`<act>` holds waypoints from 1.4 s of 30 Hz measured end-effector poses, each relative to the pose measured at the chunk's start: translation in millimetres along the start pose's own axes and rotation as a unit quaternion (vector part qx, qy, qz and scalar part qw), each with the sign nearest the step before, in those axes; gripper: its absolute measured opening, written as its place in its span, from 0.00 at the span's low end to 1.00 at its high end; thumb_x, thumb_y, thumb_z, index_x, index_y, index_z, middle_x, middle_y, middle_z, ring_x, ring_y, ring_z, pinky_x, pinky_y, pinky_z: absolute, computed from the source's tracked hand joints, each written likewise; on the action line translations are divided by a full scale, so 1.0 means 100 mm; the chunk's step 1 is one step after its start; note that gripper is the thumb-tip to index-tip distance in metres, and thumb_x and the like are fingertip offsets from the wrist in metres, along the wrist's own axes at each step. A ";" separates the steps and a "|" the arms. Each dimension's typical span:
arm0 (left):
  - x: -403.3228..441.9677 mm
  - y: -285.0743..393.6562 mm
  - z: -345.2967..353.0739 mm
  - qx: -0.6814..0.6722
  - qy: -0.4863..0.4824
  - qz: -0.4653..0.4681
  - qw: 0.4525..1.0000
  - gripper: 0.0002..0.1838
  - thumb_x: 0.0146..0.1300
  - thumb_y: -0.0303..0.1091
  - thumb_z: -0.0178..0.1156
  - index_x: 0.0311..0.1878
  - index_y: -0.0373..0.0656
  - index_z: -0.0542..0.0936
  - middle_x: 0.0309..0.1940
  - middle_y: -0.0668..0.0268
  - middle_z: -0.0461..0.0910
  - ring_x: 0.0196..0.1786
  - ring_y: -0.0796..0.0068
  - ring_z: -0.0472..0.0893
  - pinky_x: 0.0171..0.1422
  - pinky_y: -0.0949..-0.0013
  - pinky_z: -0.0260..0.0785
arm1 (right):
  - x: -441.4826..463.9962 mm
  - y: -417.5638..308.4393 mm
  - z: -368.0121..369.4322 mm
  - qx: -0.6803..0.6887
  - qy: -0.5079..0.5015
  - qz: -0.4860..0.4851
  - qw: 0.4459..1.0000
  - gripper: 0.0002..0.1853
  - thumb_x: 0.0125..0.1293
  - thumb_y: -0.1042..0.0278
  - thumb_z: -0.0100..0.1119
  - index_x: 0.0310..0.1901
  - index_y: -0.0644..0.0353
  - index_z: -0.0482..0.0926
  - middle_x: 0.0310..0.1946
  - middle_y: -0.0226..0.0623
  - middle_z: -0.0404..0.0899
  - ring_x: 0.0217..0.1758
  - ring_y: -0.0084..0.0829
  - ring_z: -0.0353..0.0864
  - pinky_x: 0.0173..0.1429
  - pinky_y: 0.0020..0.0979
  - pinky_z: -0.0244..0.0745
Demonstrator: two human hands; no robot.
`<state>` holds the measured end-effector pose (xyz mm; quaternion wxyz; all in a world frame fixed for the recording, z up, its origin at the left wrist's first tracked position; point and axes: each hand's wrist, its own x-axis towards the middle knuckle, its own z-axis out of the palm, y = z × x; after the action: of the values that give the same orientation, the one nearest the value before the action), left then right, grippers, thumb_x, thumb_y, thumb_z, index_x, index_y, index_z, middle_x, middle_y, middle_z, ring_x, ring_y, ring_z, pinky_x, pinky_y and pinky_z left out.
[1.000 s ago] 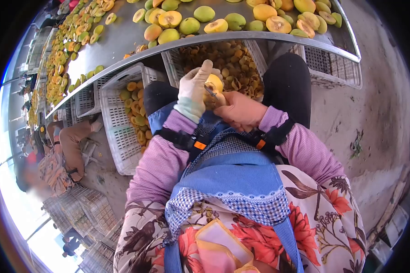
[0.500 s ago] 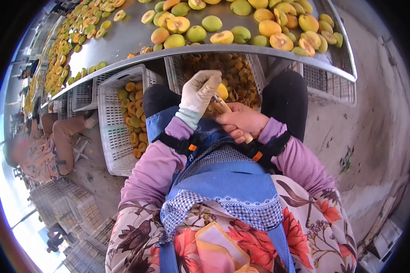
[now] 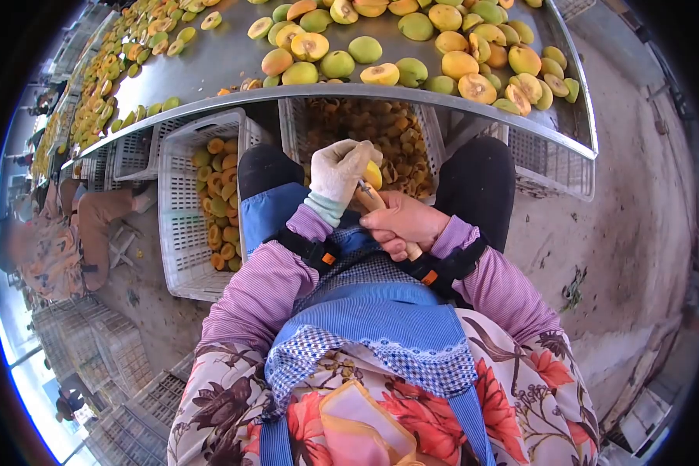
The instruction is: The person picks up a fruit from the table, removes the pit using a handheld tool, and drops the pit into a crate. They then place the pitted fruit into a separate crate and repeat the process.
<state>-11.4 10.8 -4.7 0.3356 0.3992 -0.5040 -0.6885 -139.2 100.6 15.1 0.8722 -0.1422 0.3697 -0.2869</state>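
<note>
Gloved in white, my left hand (image 3: 340, 172) is closed around a yellow fruit piece (image 3: 373, 175), most of it hidden behind the fingers. My bare right hand (image 3: 408, 222) grips a wooden-handled tool (image 3: 370, 196), its metal end against the fruit. Both hands are close together above my lap, over a crate (image 3: 431, 147) holding many fruit pieces. Beyond them, halved yellow-green fruits (image 3: 380, 74) lie on a metal table (image 3: 233, 50).
On the left stands a white crate (image 3: 180, 213) of fruit halves. Another crate (image 3: 555, 167) is under the table's right end. A seated person (image 3: 54, 252) is at far left, near stacked crates (image 3: 120, 346). The table's metal rim (image 3: 349, 92) runs just beyond my hands.
Both hands have moved slightly lower in the view, and the left has turned around the fruit. More of the tool's wooden handle shows than in the earliest frame. The camera view has shifted slightly.
</note>
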 end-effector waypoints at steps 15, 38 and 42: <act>0.11 -0.21 0.02 -0.290 0.119 -0.204 0.928 0.21 0.65 0.49 0.53 0.42 0.37 0.75 0.30 0.60 0.78 0.31 0.63 0.80 0.32 0.64 0.74 | 0.34 0.37 -0.08 -0.545 0.314 -0.298 0.718 0.11 0.56 0.73 0.52 0.39 0.68 0.67 0.22 0.36 0.75 0.28 0.40 0.77 0.38 0.42 0.72; -0.12 -0.27 0.06 -0.312 0.072 -0.066 0.945 0.24 0.71 0.53 0.43 0.57 0.43 0.68 0.40 0.59 0.77 0.40 0.64 0.78 0.48 0.61 0.73 | 0.23 0.30 0.18 -0.651 0.425 -0.224 0.587 0.09 0.58 0.72 0.51 0.38 0.62 0.65 0.26 0.53 0.78 0.27 0.49 0.80 0.29 0.45 0.74; -0.14 -0.22 0.12 -0.376 0.125 -0.094 0.913 0.24 0.71 0.54 0.43 0.55 0.43 0.69 0.40 0.60 0.76 0.43 0.63 0.78 0.49 0.60 0.73 | 0.32 0.30 0.10 -0.680 0.454 -0.274 0.506 0.06 0.61 0.70 0.48 0.37 0.60 0.65 0.25 0.47 0.77 0.26 0.47 0.80 0.27 0.44 0.73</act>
<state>-16.9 33.2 -20.5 0.4551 0.3718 -0.1220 -0.7998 -101.7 105.9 -9.6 0.0982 -0.6359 0.7396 -0.1973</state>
